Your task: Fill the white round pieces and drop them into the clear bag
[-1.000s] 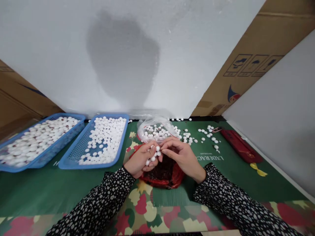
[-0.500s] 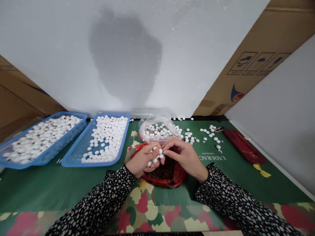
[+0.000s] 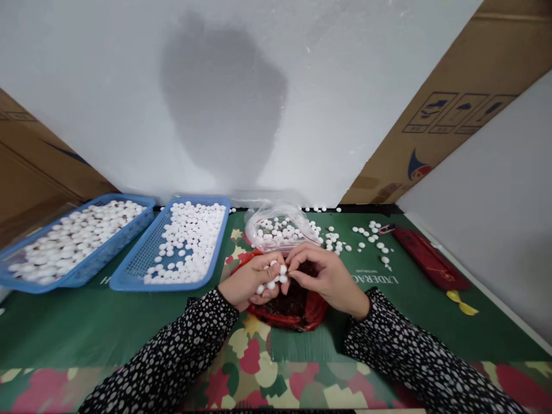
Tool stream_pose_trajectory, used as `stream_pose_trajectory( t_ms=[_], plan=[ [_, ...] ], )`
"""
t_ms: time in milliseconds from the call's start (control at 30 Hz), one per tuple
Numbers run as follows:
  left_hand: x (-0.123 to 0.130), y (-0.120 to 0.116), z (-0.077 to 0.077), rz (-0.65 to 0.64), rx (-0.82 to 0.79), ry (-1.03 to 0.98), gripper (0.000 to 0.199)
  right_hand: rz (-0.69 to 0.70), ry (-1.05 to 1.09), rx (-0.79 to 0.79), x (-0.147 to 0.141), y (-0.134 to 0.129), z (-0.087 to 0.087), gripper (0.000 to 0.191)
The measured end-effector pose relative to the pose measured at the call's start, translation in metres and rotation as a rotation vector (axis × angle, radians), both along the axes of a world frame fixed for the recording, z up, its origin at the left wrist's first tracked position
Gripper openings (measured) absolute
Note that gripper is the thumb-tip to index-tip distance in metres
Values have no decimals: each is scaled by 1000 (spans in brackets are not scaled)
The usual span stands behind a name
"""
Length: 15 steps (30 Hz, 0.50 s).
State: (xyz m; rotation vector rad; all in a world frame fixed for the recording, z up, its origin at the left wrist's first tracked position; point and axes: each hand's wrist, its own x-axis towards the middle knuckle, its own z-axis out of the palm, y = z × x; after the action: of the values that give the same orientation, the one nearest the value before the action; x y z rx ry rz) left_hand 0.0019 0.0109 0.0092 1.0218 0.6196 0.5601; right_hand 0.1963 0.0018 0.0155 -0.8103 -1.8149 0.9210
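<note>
Several small white balls (image 3: pixel 271 284) are cupped in my left hand (image 3: pixel 248 282), its fingers curled round them. My right hand (image 3: pixel 323 276) meets it from the right, thumb and forefinger pinched beside the outermost balls; what lies between those fingertips is too small to make out. Below both hands sits a red plastic bag (image 3: pixel 317 316), rolled open, with a dark brown mass (image 3: pixel 297 296) inside. Just behind the hands lies a clear plastic bag (image 3: pixel 297 215) holding more white balls.
Two blue baskets (image 3: pixel 161 286) of white balls stand at the left, the farther-left one fuller. Loose white balls (image 3: pixel 370 233) lie scattered to the right. A dark red case (image 3: pixel 431 259) with a yellow ribbon (image 3: pixel 463 303) rests at the far right. Cardboard (image 3: pixel 435 132) and a white panel rise behind.
The view has shifted slightly. My right fingertips have moved a little at the edge of the balls; the left hand keeps its hold on them.
</note>
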Motion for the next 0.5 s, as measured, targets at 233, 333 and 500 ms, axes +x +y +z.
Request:
stream_pose_trajectory(
  t_ms=[233,333,500],
  plan=[
    [1,0,0,12,-2,26,29,-49,-17,24,-5,-5,-5,10],
    [1,-1,1,9,16,42,31,-63,-12,23,-6,-6,-5,10],
    [2,-2,4,31,68,83,33,-80,-30,15,-8,-7,-3,11]
  ],
)
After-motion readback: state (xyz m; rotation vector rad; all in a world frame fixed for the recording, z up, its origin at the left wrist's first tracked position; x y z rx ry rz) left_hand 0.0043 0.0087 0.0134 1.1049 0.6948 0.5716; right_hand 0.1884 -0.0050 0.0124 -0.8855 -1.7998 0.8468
